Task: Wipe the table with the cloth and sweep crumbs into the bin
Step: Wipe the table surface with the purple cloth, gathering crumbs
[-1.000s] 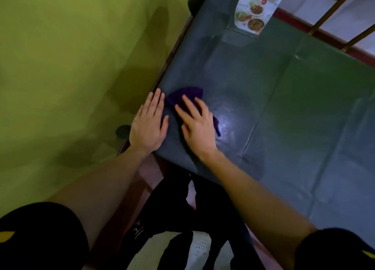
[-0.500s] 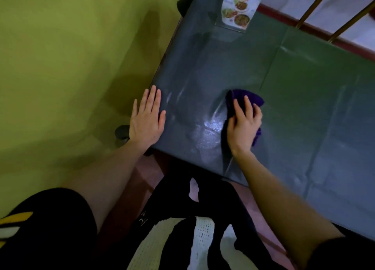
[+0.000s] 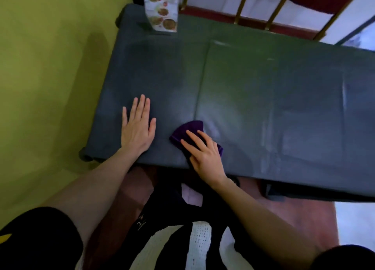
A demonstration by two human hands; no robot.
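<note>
A purple cloth (image 3: 187,131) lies on the dark grey-green table (image 3: 263,99) near its front edge. My right hand (image 3: 205,156) presses flat on the cloth, covering its near half, fingers pointing up and to the left. My left hand (image 3: 138,125) rests palm down on the bare tabletop to the left of the cloth, fingers spread, holding nothing. A damp sheen shows on the surface just right of the cloth. No bin and no crumbs are visible.
A standing menu card (image 3: 161,8) with food pictures sits at the table's far left corner. A yellow-green wall (image 3: 50,77) runs along the left side. Brass rails (image 3: 241,5) and red chair upholstery stand behind the table. My legs are below the front edge.
My right hand has slid the cloth back leftward toward my left hand after a sweep to the right. My left hand now lies fully on the tabletop, further from the corner edge.
</note>
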